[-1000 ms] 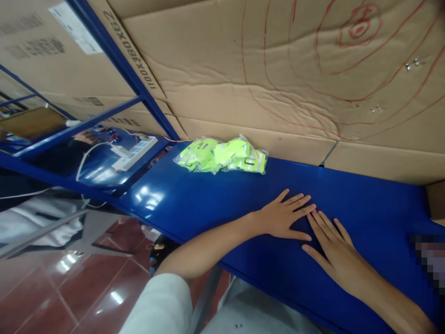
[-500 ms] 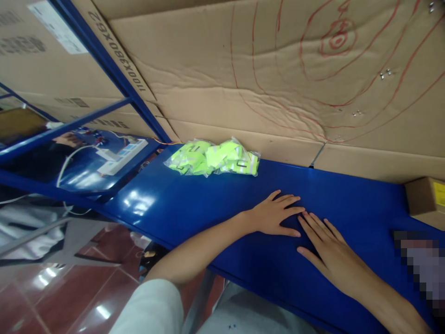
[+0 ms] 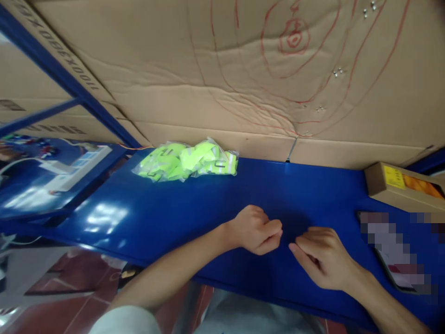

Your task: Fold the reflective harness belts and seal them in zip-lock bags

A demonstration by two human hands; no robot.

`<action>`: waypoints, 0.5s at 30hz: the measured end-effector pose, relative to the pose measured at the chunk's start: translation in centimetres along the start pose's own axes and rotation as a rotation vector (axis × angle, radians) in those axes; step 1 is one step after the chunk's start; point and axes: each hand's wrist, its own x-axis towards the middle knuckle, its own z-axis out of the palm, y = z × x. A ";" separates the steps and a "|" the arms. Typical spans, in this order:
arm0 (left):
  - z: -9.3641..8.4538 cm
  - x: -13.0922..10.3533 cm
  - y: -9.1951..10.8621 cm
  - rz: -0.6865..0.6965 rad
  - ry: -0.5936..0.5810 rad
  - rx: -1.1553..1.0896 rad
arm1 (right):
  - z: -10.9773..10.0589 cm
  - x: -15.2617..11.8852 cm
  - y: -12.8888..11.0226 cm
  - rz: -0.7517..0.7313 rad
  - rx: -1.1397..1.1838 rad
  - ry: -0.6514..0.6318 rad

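My left hand (image 3: pixel 257 230) is curled into a fist over the blue tabletop (image 3: pixel 167 208), with no object showing in it. A small gap to its right separates it from my right hand (image 3: pixel 325 257), which is also closed, its thumb lying along the curled fingers and nothing visible inside. Behind the hands, against the cardboard, lie bright yellow-green folded items in clear plastic bags (image 3: pixel 187 160), with pale reflective bands. A phone-like slab (image 3: pixel 392 255), partly blurred out by pixels, rests right of my right hand.
A brown carton (image 3: pixel 378 181) with a yellow label stands at the right. Cardboard with red rings (image 3: pixel 243 69) walls the back. On the left, beyond a blue frame (image 3: pixel 48 113), are a white power strip (image 3: pixel 81 167) and part of another person's hand (image 3: pixel 9 153).
Both hands have gone from flat with fingers stretched out to closed fists, and they have drawn slightly apart. The view has swung right, bringing more of the carton and phone-like slab into sight.
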 end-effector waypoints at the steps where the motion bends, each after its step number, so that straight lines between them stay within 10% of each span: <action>1: 0.1 -0.1 -0.3 0.009 0.015 0.041 | 0.3 0.1 0.4 -0.010 0.017 -0.005; 8: 1.7 0.4 -4.9 -0.067 0.094 0.163 | 3.3 0.9 3.5 0.233 -0.195 -0.137; 15: 3.6 0.0 -1.5 0.029 0.005 0.153 | 2.3 0.8 1.7 0.212 -0.190 -0.320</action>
